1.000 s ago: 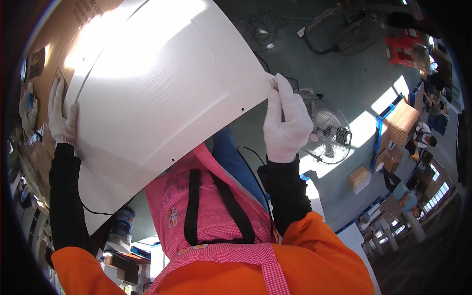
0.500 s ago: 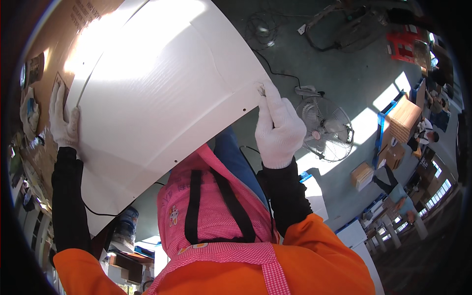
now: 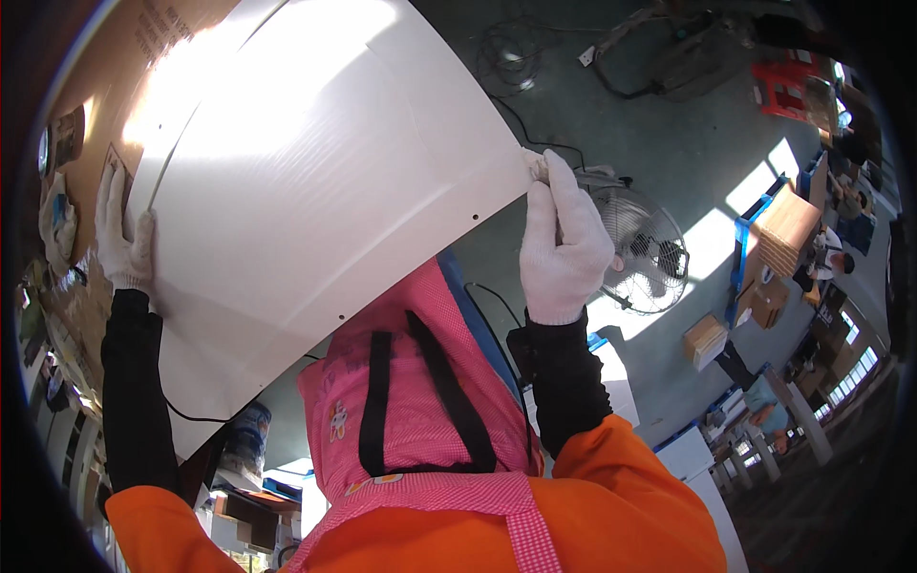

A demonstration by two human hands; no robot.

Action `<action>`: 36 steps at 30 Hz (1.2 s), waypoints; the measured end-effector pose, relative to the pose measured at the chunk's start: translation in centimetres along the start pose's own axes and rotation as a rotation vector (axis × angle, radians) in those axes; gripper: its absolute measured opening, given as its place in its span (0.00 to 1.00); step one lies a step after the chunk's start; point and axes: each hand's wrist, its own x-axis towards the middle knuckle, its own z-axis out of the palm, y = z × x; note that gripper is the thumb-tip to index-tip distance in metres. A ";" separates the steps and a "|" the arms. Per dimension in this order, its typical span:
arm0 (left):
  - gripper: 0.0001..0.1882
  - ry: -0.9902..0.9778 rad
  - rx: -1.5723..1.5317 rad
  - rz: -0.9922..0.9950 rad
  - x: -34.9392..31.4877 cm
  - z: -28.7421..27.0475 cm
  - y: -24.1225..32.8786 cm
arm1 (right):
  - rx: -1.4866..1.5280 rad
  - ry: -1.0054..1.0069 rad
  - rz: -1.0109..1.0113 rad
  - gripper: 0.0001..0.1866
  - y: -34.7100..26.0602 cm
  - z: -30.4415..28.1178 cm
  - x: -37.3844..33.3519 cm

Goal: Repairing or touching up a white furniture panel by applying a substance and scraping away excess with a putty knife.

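A large white panel (image 3: 315, 181) with small holes along its near edge lies tilted across the view, strongly lit at the far left. My left hand (image 3: 124, 234), in a white knit glove, rests with fingers spread at the panel's left edge, partly on brown cardboard (image 3: 100, 115). At the panel's right corner is my right hand (image 3: 565, 244), gloved alike, its fingertips pinched together. A small pale bit shows at those fingertips; whether it is a loose scrap or part of the panel's covering, I cannot tell.
A round caged fan (image 3: 642, 250) stands on the green floor right of my right hand. Black cable (image 3: 525, 129) runs across the floor beyond the panel. Cardboard boxes (image 3: 788, 229), a red stool (image 3: 785, 88) and other people are farther right. A pink bag-like cloth with black straps (image 3: 382, 411) hangs before me.
My right hand has moved right, from on the panel near its corner to just past the edge, fingers still pinched. My left hand and the panel have stayed in place.
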 end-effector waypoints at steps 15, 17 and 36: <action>0.39 0.021 0.015 0.020 0.1 0.2 -0.1 | -0.095 0.026 -0.026 0.17 -0.1 0.7 0.3; 0.38 0.020 0.016 0.026 0.2 0.4 -0.1 | -0.091 0.024 -0.044 0.18 0.1 0.7 0.3; 0.41 0.016 0.003 0.003 0.2 0.3 -0.4 | -0.124 -0.109 -0.069 0.24 -1.2 0.8 -1.0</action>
